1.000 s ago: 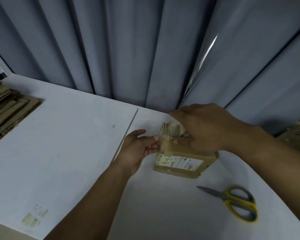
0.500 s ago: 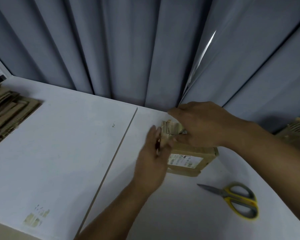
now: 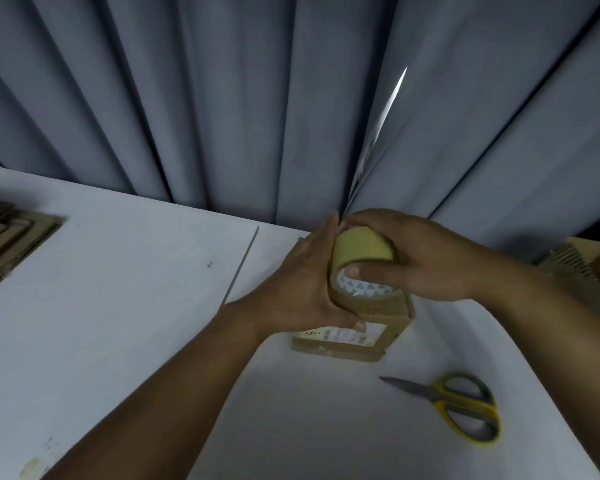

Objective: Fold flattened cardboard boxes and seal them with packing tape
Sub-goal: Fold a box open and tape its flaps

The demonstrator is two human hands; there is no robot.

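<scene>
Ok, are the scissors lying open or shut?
Shut. The scissors lie flat on the table, blades together as one grey point, handle loops side by side, nothing touching them.

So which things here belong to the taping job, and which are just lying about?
In the job: packing tape roll, gripped by right hand; small cardboard box under it, left hand against both; flattened cardboard stack, left, waiting.
Lying about: scissors; more cardboard, far right.
</scene>
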